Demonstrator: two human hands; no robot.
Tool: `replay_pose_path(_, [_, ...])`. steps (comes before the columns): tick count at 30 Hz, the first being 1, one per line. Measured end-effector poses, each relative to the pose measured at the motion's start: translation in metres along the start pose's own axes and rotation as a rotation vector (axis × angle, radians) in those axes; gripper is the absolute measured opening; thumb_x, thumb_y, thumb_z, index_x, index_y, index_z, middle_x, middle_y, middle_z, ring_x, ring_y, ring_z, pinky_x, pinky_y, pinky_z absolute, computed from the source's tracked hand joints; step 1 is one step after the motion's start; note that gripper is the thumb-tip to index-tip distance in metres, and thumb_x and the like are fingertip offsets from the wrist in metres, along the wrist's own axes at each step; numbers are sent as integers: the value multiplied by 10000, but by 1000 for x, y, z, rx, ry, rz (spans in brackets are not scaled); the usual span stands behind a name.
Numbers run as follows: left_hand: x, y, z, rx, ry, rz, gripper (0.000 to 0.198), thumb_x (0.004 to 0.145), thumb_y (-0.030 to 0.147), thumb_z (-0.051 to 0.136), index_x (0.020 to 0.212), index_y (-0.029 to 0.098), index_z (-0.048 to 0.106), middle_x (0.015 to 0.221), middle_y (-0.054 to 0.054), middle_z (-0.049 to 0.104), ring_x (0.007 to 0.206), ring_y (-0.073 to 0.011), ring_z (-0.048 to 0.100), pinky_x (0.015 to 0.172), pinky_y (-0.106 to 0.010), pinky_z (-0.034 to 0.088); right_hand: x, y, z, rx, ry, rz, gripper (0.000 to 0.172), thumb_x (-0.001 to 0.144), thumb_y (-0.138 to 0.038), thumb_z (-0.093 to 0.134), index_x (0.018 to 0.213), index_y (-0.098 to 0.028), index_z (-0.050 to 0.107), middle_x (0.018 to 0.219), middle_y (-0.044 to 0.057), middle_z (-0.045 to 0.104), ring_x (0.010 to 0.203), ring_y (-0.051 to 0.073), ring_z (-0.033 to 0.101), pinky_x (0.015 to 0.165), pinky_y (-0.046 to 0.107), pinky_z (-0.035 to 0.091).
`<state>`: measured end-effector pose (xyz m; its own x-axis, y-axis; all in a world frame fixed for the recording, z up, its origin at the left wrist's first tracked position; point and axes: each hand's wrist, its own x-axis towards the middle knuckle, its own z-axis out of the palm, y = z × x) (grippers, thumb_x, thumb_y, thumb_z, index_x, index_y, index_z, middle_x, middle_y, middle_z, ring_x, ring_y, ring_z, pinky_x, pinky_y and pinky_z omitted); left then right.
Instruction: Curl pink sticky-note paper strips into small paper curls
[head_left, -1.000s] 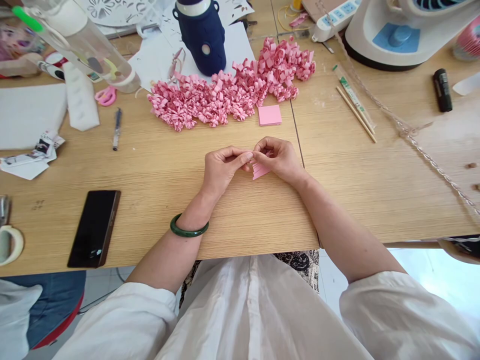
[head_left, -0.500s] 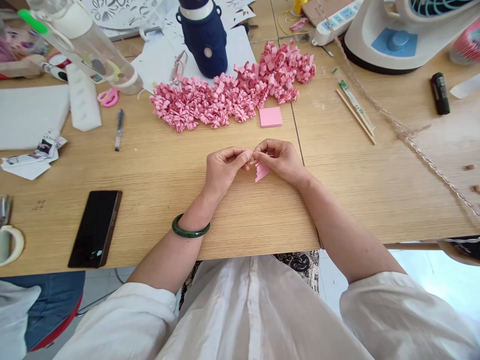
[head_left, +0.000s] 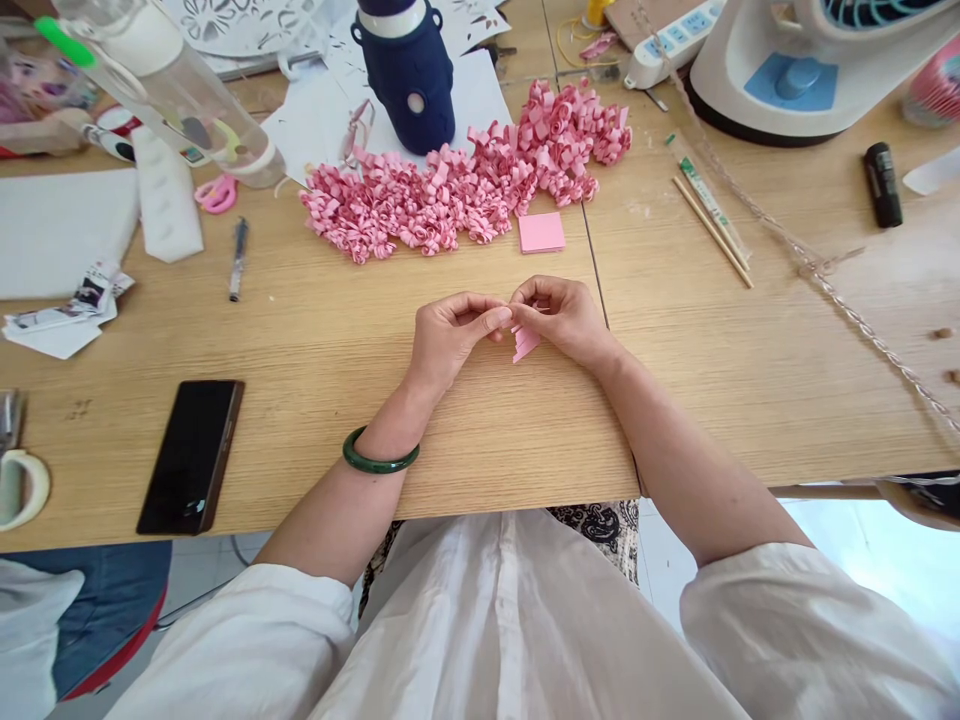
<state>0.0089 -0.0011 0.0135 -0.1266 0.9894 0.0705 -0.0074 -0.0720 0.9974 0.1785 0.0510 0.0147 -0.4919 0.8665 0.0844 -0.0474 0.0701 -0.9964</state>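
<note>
closest to the table's edge [head_left: 510, 480] i see the smartphone [head_left: 191, 457], lying flat; a careless left elbow might nudge it off. the left wrist wears a dark green bangle [head_left: 380, 466], which could knock the wood if the forearm dropped. just ahead, the two hands meet at the fingertips above the tabletop. the right hand [head_left: 559, 318] pinches the fringed pink paper [head_left: 526, 344], its cut tabs hanging below the fingers. the left hand [head_left: 459, 335] has thumb and finger pressed together right against it; what sits between them i can't make out. the slits look narrow, so i'd fear a tab tearing at its root under too hard a pull, or a curl springing loose if either pinch slackened. beyond lies the small stack of pink paper [head_left: 541, 232], then the heap of curled pink paper flowers [head_left: 420, 205], easily crushed should the navy tumbler [head_left: 411, 100] just behind tip forward. farther off stands what seems a desk fan [head_left: 765, 85]; a gust could scatter them.
</note>
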Motion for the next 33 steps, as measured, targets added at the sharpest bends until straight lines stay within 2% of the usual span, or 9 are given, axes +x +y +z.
replay_pose_path(9, [1,-2,-3,67,5,9,178,796,366,817,808,191,791,655,-1,719,594,-122,662,663,-256,557,1,2,-1,16,-32,11,400,771,-522,829,805,-159,662,769,36,715,716,138,690,629,254,558])
replay_pose_path(15, [0,-1,1,122,56,58,129,803,311,781,774,186,769,622,11,701,556,-110,646,624,-240,550,1,4,-1,-15,-31,6,412,787,-551,808,811,-168,661,789,41,712,738,152,687,657,272,549])
replay_pose_path(21, [0,-1,1,125,77,72,144,860,302,721,792,192,785,678,-4,732,579,-107,653,652,-243,557,2,4,-2,-118,37,-49,212,846,-355,748,784,-174,656,773,15,674,728,136,636,652,266,502])
replay_pose_path(25, [1,-4,0,117,59,52,134,824,322,768,810,189,781,722,-10,749,603,-116,673,666,-250,565,3,5,-2,-172,65,-77,144,842,-272,715,767,-167,652,751,2,660,678,110,574,627,252,447])
replay_pose_path(28, [1,-5,0,117,39,51,143,807,325,786,817,183,777,733,-11,755,603,-117,680,655,-246,562,3,5,-2,-164,58,-80,158,839,-289,730,774,-167,654,748,2,660,675,109,572,620,251,439])
replay_pose_path(33, [0,-3,1,130,33,66,130,814,307,770,812,178,783,698,-2,751,595,-114,680,645,-232,558,2,5,-1,-99,22,-45,310,815,-440,794,787,-165,652,761,10,676,699,120,628,631,250,466])
